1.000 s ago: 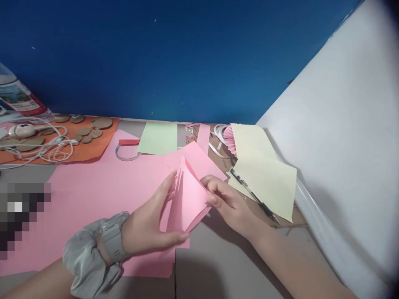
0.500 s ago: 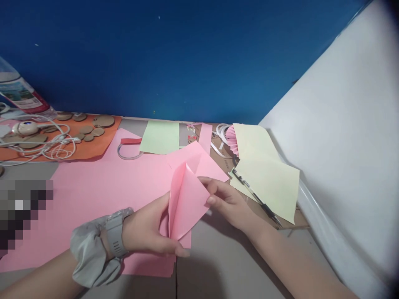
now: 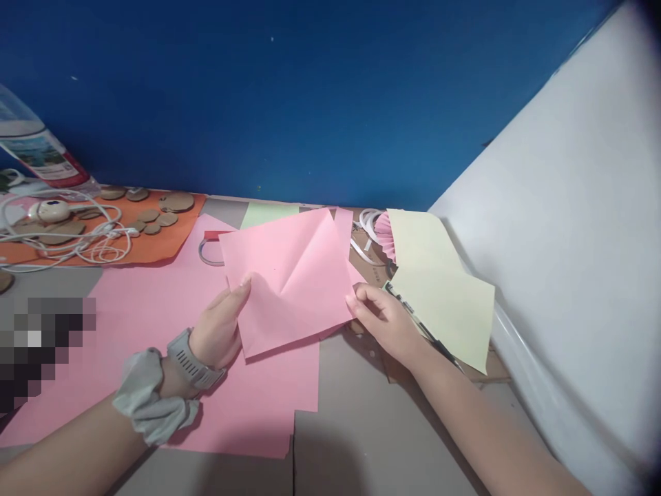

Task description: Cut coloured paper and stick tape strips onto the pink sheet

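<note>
I hold a creased pink paper sheet (image 3: 294, 275) spread open above the table. My left hand (image 3: 219, 331) pinches its lower left edge, thumb on top; a grey watch and a grey scrunchie sit on that wrist. My right hand (image 3: 385, 320) grips the sheet's right edge with curled fingers. A crease runs diagonally across the sheet's middle. Under it lies a large pink sheet (image 3: 155, 324) flat on the table.
Pale yellow paper (image 3: 444, 296) with a black pen (image 3: 421, 331) lies right. A green sheet (image 3: 266, 213), a pink fan fold (image 3: 382, 234) and white strips sit behind. Orange paper (image 3: 155, 241) with cardboard discs, white earphones (image 3: 67, 234) and a bottle (image 3: 36, 155) are far left. A white board (image 3: 568, 241) leans right.
The pink sheet was folded into a narrow wedge between both hands; now it is unfolded flat and raised. My left hand moved left and up to its edge.
</note>
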`<state>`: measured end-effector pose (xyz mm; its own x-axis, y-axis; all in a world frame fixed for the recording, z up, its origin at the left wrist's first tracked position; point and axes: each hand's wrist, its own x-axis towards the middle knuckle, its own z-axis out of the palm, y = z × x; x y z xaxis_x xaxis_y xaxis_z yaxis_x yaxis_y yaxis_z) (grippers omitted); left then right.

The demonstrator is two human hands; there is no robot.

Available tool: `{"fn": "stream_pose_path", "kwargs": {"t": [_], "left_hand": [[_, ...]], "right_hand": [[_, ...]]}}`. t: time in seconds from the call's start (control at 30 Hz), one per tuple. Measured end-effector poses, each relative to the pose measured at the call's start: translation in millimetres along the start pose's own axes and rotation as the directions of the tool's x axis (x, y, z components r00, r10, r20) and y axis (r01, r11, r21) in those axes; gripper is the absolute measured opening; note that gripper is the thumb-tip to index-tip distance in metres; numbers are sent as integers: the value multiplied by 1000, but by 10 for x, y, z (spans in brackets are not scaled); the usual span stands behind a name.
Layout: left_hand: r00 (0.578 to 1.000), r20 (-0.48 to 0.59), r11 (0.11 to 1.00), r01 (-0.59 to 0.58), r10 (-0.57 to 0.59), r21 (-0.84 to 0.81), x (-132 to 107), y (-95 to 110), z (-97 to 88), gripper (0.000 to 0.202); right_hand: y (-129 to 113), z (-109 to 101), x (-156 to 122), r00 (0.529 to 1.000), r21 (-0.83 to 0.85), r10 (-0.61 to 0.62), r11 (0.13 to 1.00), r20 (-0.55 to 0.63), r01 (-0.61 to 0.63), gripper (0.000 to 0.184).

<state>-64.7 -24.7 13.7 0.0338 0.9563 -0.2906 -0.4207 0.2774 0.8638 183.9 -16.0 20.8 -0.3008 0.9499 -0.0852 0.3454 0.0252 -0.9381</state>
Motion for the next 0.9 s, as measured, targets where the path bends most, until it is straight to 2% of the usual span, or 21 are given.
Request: {"fn": "stream_pose_path", "kwargs": {"t": [0.2,0.3,0.37,0.47,0.53,0.63,0.73,0.9], "left_hand": [[982,157,994,99,-104,39,-43,-57,30,39],[963,253,982,45,-91,183,-81,-88,51,39],[975,219,940,-96,23,328,-91,-87,36,37],[969,62,811,-235,240,536,-74,-49,-12,35],[958,7,739,-225,286,635,-48,-11,-40,37],[962,-3,690,-193,272,698,-6,26,-59,42],[965,20,715,-208,262,668,17,29,-59,43],[978,94,878,-207,185,431,6,45,-56,34]], "right_hand": [[-15,-22,-26,997,14,74,997,18,-75,25],[-38,-25,-35,994,16,103,995,-40,-102,30],[-59,-27,-38,991,-43,124,991,-55,-126,36],[-81,-39,-37,992,-135,102,985,-73,-111,39],[-76,-50,-30,991,-108,80,990,-109,-92,32],[-37,-73,-5,988,31,111,994,-106,-108,28],[11,-104,30,988,156,122,982,-99,-106,29],[19,-164,55,998,409,55,911,-10,-46,41]]}}
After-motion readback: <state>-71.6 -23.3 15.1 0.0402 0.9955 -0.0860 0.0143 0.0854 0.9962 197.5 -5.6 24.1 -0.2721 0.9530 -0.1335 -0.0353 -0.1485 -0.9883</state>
